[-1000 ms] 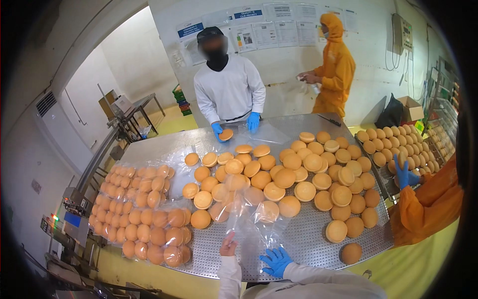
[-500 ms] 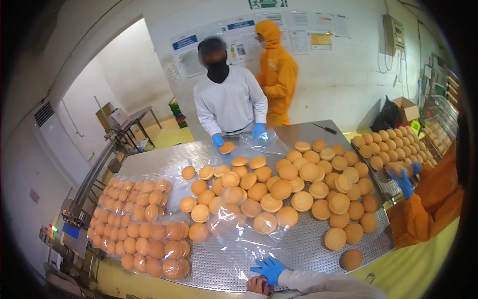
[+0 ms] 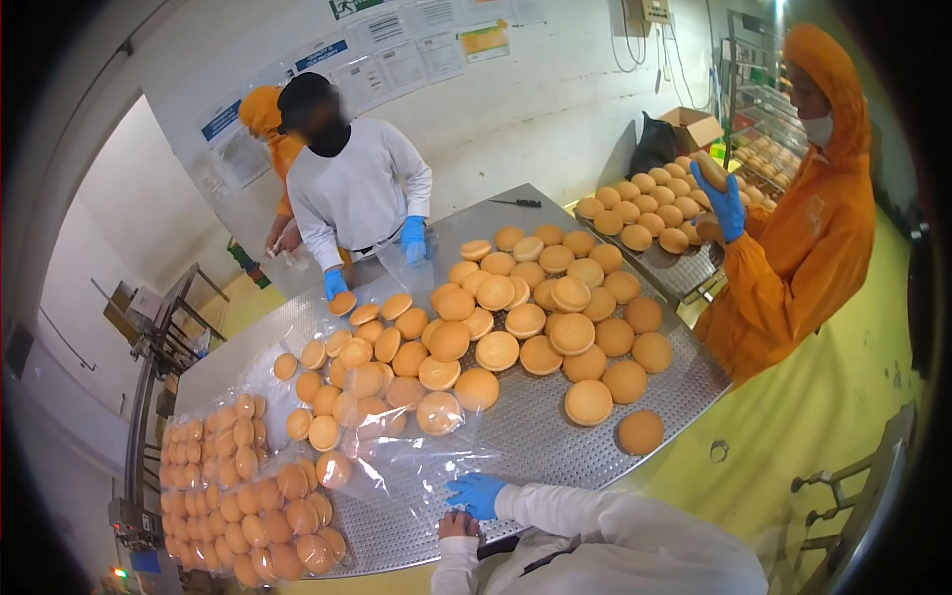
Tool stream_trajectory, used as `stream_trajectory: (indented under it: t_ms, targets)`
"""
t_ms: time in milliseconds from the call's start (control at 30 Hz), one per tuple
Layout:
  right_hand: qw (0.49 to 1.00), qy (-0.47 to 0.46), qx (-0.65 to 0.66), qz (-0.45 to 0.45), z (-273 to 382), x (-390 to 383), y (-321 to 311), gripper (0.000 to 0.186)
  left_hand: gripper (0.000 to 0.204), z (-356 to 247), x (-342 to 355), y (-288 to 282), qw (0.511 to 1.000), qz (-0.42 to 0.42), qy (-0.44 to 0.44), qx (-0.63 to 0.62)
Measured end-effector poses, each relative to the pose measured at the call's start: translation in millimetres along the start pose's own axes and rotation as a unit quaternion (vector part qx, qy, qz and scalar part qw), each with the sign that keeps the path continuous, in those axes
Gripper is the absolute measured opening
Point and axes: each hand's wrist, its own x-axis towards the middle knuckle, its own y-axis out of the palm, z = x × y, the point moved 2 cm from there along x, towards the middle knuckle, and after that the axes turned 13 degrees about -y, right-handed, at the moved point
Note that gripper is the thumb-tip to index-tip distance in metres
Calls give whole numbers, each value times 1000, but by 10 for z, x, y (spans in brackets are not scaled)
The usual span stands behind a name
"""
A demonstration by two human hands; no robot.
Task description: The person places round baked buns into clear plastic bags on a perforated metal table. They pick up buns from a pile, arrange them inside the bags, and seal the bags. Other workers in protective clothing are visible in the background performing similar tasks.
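Note:
My right hand (image 3: 477, 495), in a blue glove, lies low over the near edge of the perforated metal table (image 3: 585, 474), fingers stretched out and apart. Just beneath it is my bare left hand (image 3: 458, 524), its fingers curled close to the glove; whatever they may hold is hidden. Clear plastic sheeting or bags (image 3: 397, 466) spread just beyond my right fingertips, partly covering some round golden-brown buns (image 3: 382, 419). A large loose pile of buns (image 3: 496, 351) fills the table's middle. On the left, packed buns (image 3: 253, 516) sit in rows inside clear bags.
Across the table a person in white (image 3: 362, 183) holds a bun (image 3: 341, 302) and a clear bag (image 3: 405, 268). A person in orange (image 3: 793, 258) handles buns at right, beside a bun-filled tray (image 3: 650, 210). Another orange-clad person (image 3: 262, 114) stands behind. A dark tool (image 3: 518, 203) lies at the far edge.
My view has swung right, so the table appears farther left and the orange-clad person at right shows more fully, with gloved hands raised. My hands stay together at the table's near edge.

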Motion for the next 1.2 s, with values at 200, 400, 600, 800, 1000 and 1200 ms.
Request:
stream_trajectory:
  t_ms: [200, 400, 600, 800, 1000, 1200]
  targets:
    - [981, 144, 19, -130, 360, -743, -164, 30, 25, 459, 190, 161, 991, 38, -29, -129]
    - [901, 341, -17, -268, 847, -1851, 8, 24, 36, 533, 280, 206, 984, 54, -113, -127]
    - [887, 363, 119, -260, 1619, -1918, 201, 29, 31, 167, 218, 221, 997, 66, -8, 42]
    - [949, 246, 84, -178, 1527, -1101, -50, 37, 25, 248, 61, 84, 993, 36, -35, -104]
    - [995, 89, -16, -46, 795, -366, 160, 42, 16, 555, 88, 68, 938, 34, -115, -326]
    - [974, 220, 26, 55, 650, -141, 28, 51, 18, -132, 44, -852, 891, -307, -211, -259]
